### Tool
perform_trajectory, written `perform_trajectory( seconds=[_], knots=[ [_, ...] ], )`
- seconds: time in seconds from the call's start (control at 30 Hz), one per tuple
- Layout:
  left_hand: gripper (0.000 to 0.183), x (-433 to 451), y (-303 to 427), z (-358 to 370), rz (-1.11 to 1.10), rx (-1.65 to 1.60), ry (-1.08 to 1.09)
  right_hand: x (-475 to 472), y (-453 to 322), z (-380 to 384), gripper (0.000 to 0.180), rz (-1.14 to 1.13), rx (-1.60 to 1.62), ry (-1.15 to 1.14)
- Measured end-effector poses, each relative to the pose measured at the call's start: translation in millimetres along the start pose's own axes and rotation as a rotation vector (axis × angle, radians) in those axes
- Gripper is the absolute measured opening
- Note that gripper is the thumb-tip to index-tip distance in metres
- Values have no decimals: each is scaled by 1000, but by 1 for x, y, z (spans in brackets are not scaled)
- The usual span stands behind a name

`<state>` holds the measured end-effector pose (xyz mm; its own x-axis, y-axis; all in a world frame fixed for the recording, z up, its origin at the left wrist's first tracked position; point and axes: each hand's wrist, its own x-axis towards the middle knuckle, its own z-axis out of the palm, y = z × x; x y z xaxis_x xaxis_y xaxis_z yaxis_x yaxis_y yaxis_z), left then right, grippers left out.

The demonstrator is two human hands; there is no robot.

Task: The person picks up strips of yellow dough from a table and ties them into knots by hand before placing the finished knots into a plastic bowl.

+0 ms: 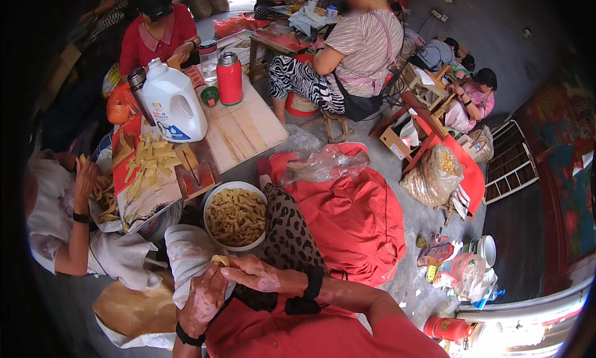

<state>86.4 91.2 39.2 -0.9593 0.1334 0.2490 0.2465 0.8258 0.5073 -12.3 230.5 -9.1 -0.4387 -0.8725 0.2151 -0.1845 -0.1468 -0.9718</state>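
A small yellowish piece (220, 260) sits at the meeting fingertips of my two hands, over my lap. My left hand (204, 290) is curled around its lower side. From the right, my right hand (255, 274) meets it with bent fingers. Part of the piece is hidden by the fingers. A white cloth (188, 251) lies over my left knee, just beyond the hands. Past it stands a round white tub (210, 193) full of short yellowish pieces (236, 218), beside my leopard-print trouser leg (293, 223).
Left of the tub, a low table carries loose yellowish strips (151, 160), a wooden block fixture (193, 167), a white jug (172, 102) and a red flask (230, 79). A co-worker's hand (86, 176) is close at left. Red fabric (344, 213) covers the floor at right.
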Motion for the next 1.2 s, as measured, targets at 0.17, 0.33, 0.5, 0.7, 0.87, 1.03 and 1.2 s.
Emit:
perform_trajectory(
  seconds=[0.17, 0.33, 0.5, 0.7, 0.87, 1.03, 1.2],
  knots=[
    [21, 3, -1, 7, 245, 186, 266, -9, 21, 5, 29, -61, -68, 20],
    [22, -7, -1, 4, 78, -66, 485, 0, 3, -3, 28, 147, 150, 80],
    [25, -15, -17, 29, -480, -1057, 635, 0, 10, -2, 25, 92, 71, 59],
    [26, -10, -21, 42, -660, -1635, 639, 2, 10, 5, 18, -221, -149, 86],
    [13, -14, -25, 51, -613, -1629, 592, -1, 16, 4, 15, -25, -132, -6],
    [15, -12, -19, 48, -562, -1475, 580, 0, 12, 3, 16, -141, -181, 38],
    [16, -4, 1, 28, -368, -1252, 486, -5, 13, 2, 23, -148, -196, 40]
  ],
)
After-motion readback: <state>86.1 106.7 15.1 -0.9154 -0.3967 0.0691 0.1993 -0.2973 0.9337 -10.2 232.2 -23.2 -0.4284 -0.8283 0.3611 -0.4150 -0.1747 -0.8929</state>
